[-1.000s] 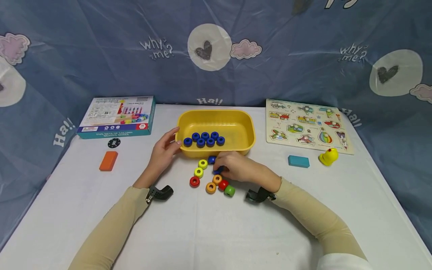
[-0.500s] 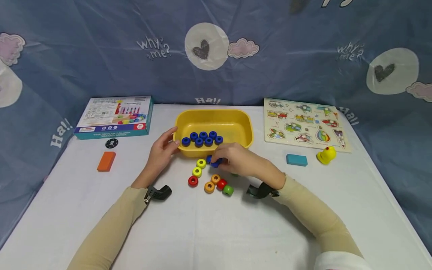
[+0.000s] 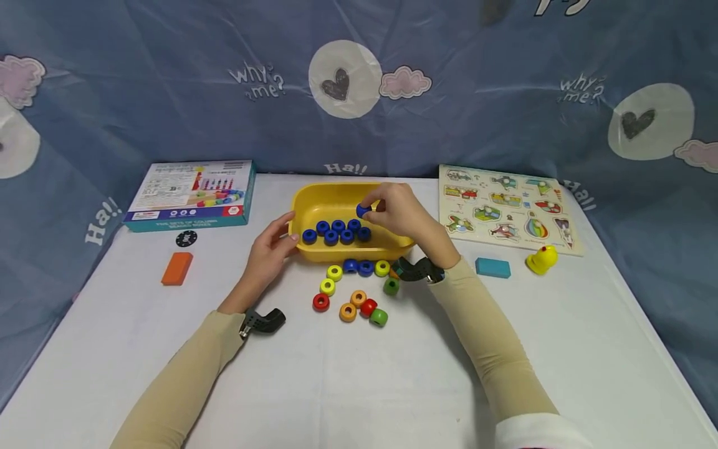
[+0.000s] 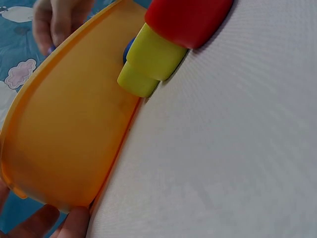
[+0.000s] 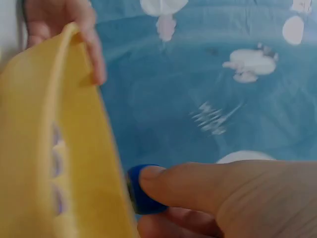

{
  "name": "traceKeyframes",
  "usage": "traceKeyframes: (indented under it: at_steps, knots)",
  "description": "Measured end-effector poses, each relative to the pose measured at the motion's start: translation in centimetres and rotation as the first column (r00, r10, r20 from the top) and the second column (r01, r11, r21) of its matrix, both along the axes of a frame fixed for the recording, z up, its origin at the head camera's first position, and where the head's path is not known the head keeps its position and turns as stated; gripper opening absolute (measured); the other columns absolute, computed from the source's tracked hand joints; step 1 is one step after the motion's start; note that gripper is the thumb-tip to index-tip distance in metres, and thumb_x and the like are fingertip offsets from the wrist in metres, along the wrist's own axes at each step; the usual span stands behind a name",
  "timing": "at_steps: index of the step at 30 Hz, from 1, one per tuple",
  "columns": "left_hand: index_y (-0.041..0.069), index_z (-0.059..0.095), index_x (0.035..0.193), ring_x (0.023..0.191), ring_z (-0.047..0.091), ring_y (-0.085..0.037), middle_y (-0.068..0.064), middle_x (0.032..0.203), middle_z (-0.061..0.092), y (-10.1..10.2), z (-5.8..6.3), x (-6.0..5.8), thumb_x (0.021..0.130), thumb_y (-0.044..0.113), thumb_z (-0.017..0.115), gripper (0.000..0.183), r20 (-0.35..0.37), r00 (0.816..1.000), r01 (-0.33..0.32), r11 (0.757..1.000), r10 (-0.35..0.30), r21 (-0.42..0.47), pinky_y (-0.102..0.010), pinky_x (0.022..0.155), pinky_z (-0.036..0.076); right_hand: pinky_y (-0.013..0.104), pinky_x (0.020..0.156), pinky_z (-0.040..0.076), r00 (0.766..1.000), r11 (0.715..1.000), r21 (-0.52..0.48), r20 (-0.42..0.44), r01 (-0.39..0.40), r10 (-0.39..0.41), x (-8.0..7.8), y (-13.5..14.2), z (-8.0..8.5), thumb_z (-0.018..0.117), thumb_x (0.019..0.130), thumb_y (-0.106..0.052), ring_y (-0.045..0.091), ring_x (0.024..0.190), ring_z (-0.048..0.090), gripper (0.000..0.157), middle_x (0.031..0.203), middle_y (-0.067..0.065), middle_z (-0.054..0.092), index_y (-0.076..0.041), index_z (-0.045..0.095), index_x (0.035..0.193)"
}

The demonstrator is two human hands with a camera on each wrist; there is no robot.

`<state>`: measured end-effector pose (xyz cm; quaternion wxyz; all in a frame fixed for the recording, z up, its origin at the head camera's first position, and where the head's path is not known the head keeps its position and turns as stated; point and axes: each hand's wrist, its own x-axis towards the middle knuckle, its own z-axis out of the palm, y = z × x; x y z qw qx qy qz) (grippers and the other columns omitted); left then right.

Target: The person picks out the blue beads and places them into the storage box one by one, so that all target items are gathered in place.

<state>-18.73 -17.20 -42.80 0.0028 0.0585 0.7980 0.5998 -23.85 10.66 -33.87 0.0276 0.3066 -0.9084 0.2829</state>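
Note:
My right hand (image 3: 395, 206) pinches a blue bead (image 3: 363, 211) between thumb and fingers, over the yellow tray (image 3: 392, 192). The right wrist view shows the thumb pressed on that blue bead (image 5: 143, 191), close to the tray wall (image 5: 91, 144). Inside the tray, several blue beads (image 3: 338, 226) sit in two rows toward the left front. My left hand (image 3: 269, 249) holds the tray's left end, its fingertips (image 4: 42, 215) against the rim. Along the tray's front lie two more blue beads (image 3: 366, 268) and a yellow bead (image 3: 382, 268), outside it.
Nearer me are loose beads: yellow (image 3: 328, 287), red (image 3: 321, 302), orange (image 3: 348, 312) and green (image 3: 379, 317). A toy box (image 3: 191, 193), black disc (image 3: 186, 238) and orange block (image 3: 177, 268) stand left. Rightward are a puzzle board (image 3: 507, 209), teal block (image 3: 493, 267) and yellow duck (image 3: 541, 259).
My right hand has picked up a blue bead from in front of the tray and carried it up and away from me, over the tray. My left hand keeps its place.

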Motion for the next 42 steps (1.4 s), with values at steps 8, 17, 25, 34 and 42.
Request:
traceKeyframes:
  at_steps: [8, 17, 25, 34, 42]
  knots:
    - [0.011, 0.036, 0.15, 0.124, 0.055, -0.035, -0.015, 0.152, 0.038, 0.7, 2.2, 1.2, 0.101, 0.016, 0.049, 0.051, 0.008, 1.0, 0.002, 1.0, -0.002, -0.018, -0.027, 0.094, 0.053, 0.033, 0.077, 0.058, 0.995, 0.995, 0.049, 0.051, 0.088, -0.091, -1.7, 0.0, -2.9, 0.074, 0.082, -0.008, 0.022, 0.083, 0.067, 0.017, 0.1, 0.011, 0.074, -0.003, 0.076, 0.098]
    - [0.011, 0.036, 0.15, 0.124, 0.055, -0.035, -0.014, 0.152, 0.039, 0.7, 2.2, 1.4, 0.101, 0.017, 0.049, 0.051, 0.02, 1.0, -0.004, 1.0, 0.004, -0.026, -0.024, 0.093, 0.054, 0.035, 0.082, 0.059, 0.989, 0.984, 0.119, 0.057, 0.131, -0.139, -2.0, -0.5, -4.7, 0.064, 0.08, 0.005, 0.025, 0.09, 0.069, 0.018, 0.095, 0.013, 0.074, 0.0, 0.075, 0.093]
    - [0.018, 0.037, 0.15, 0.123, 0.056, -0.033, -0.012, 0.152, 0.04, 0.0, 0.0, 0.1, 0.101, 0.019, 0.05, 0.051, 0.004, 1.0, -0.005, 1.0, 0.005, -0.015, -0.02, 0.09, 0.054, 0.036, 0.088, 0.058, 0.983, 0.986, 0.126, 0.132, 0.11, -0.126, -2.0, -0.5, -4.7, 0.067, 0.082, 0.003, 0.025, 0.095, 0.069, 0.018, 0.1, 0.012, 0.074, -0.001, 0.074, 0.099]
    - [0.027, 0.04, 0.149, 0.123, 0.057, -0.029, -0.005, 0.152, 0.041, -0.2, -1.1, -0.3, 0.1, 0.028, 0.052, 0.05, -0.009, 1.0, -0.019, 1.0, 0.019, -0.016, -0.021, 0.091, 0.055, 0.034, 0.081, 0.059, 0.993, 0.995, 0.024, 0.053, 0.1, -0.101, -1.3, -0.3, -4.3, 0.065, 0.085, 0.0, 0.024, 0.089, 0.069, 0.023, 0.107, 0.013, 0.072, -0.001, 0.071, 0.107]
    - [0.02, 0.038, 0.15, 0.124, 0.055, -0.033, -0.011, 0.153, 0.039, 0.2, 0.4, 0.3, 0.101, 0.023, 0.05, 0.05, -0.008, 1.0, -0.007, 1.0, 0.007, -0.027, -0.016, 0.088, 0.055, 0.027, 0.067, 0.056, 0.99, 0.99, -0.013, -0.046, -0.138, 0.137, 4.4, -0.5, -1.6, 0.072, 0.086, -0.01, 0.016, 0.076, 0.063, 0.017, 0.099, 0.009, 0.073, -0.005, 0.073, 0.103]
